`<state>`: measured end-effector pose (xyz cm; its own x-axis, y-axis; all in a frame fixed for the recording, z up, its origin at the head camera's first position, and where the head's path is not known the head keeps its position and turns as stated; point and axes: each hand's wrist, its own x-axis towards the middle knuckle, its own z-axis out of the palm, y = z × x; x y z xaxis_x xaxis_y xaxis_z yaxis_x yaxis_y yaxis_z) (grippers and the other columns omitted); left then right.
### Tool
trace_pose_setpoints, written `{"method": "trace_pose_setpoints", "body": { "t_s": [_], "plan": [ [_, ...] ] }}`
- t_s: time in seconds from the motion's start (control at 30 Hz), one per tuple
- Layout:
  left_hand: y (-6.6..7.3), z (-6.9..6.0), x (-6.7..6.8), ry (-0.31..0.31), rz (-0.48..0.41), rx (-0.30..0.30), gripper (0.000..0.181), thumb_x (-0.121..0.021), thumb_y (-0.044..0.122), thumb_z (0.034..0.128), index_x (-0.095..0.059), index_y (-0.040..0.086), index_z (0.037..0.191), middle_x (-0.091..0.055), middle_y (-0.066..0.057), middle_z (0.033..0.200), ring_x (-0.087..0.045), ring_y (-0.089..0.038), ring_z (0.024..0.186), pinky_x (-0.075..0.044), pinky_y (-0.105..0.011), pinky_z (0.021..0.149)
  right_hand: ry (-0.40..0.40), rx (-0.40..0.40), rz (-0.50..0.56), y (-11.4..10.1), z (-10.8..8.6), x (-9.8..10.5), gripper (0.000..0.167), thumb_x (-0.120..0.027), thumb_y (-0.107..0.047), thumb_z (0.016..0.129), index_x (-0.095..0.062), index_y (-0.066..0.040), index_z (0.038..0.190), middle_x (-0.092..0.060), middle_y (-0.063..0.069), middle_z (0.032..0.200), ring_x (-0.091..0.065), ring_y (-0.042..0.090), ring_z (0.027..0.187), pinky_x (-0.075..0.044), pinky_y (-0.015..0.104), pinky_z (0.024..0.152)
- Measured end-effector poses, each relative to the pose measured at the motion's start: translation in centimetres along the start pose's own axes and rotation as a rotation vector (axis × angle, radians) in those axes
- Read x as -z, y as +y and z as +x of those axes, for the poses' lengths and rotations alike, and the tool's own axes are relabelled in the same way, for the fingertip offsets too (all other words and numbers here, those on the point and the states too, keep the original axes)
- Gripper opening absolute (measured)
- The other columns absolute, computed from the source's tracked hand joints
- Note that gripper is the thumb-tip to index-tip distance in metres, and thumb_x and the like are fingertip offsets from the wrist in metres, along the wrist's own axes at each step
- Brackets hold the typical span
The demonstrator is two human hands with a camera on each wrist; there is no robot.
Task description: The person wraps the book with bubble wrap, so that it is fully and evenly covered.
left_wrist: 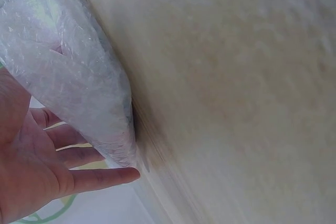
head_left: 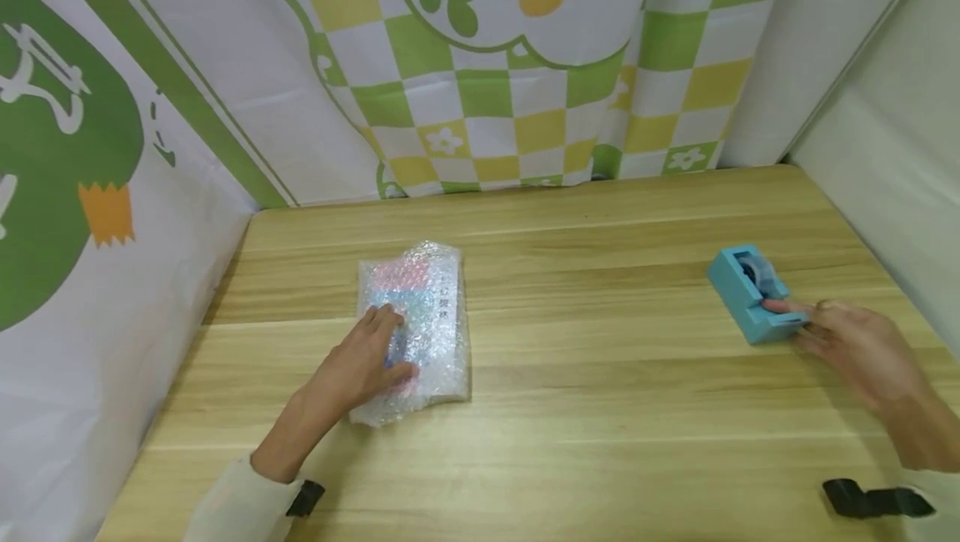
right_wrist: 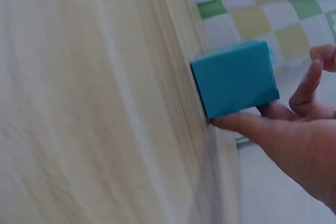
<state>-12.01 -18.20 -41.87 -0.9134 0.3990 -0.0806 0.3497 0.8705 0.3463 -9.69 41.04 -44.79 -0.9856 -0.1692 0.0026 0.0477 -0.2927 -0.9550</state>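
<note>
Near the table's middle left, a flat package in bubble wrap lies with pink, blue and printed parts showing through. My left hand rests on its left part. In the left wrist view, that hand's fingers are fairly straight along the wrapped edge. At the right, a light blue tape dispenser holds a roll of clear tape. My right hand grips the dispenser's front end. One finger touches its side in the right wrist view; the other contacts are partly hidden.
The wooden table runs back to a hanging checkered cloth. A white sheet with green print borders the left side, and a pale wall stands along the right.
</note>
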Motion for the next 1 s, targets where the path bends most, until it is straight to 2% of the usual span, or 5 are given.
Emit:
{"method": "trace_pose_setpoints", "body": {
  "t_s": [0.23, 0.4, 0.57, 0.7, 1.0],
  "plan": [
    [-0.1, 0.0, -0.3, 0.006, -0.021, -0.003, 0.062, -0.082, 0.027, 0.0854, -0.050, -0.002, 0.130, -0.043, -0.028, 0.145, -0.032, -0.050, 0.139, -0.046, -0.065, 0.093, 0.382, -0.223, -0.429, -1.0, -0.6, -3.8, 0.044, -0.057, -0.028, 0.103, -0.060, 0.001, 0.070, -0.033, 0.021, 0.151, -0.026, 0.030, 0.145, -0.046, 0.028, 0.101],
    [-0.1, -0.2, -0.3, -0.004, -0.038, 0.015, 0.062, -0.082, 0.027, 0.0858, -0.049, -0.001, 0.130, -0.041, -0.029, 0.147, -0.030, -0.050, 0.140, -0.045, -0.066, 0.094, 0.437, -0.346, -0.706, -1.6, -1.3, -4.8, 0.060, -0.054, -0.049, 0.100, -0.052, 0.001, 0.067, -0.050, 0.013, 0.124, -0.038, 0.047, 0.129, -0.027, 0.071, 0.105],
    [0.0, -0.3, -0.1, -0.005, -0.046, 0.026, 0.063, -0.081, 0.028, 0.0862, -0.048, -0.001, 0.131, -0.039, -0.030, 0.148, -0.028, -0.050, 0.140, -0.044, -0.067, 0.094, 0.407, -0.427, -0.745, -1.5, -1.9, -4.5, 0.060, -0.050, -0.049, 0.101, -0.059, 0.003, 0.073, -0.060, 0.018, 0.109, -0.046, 0.047, 0.108, -0.035, 0.076, 0.089],
    [-0.1, -0.3, 0.0, -0.015, -0.054, 0.028, 0.065, -0.080, 0.028, 0.0871, -0.047, -0.003, 0.133, -0.038, -0.030, 0.149, -0.026, -0.050, 0.141, -0.043, -0.067, 0.095, 0.415, -0.452, -0.829, -1.0, -1.9, -4.0, 0.055, -0.053, -0.048, 0.100, -0.069, -0.001, 0.079, -0.059, -0.005, 0.090, -0.054, 0.027, 0.091, -0.049, 0.050, 0.074],
    [0.0, -0.3, 0.0, -0.023, -0.057, 0.024, 0.064, -0.081, 0.027, 0.0869, -0.047, -0.002, 0.133, -0.039, -0.030, 0.149, -0.027, -0.050, 0.141, -0.044, -0.067, 0.095, 0.386, -0.385, -1.078, -1.1, -1.6, -3.8, 0.058, -0.052, -0.040, 0.102, -0.065, 0.016, 0.100, -0.060, 0.030, 0.098, -0.053, 0.043, 0.088, -0.041, 0.034, 0.059]
  ]
}}
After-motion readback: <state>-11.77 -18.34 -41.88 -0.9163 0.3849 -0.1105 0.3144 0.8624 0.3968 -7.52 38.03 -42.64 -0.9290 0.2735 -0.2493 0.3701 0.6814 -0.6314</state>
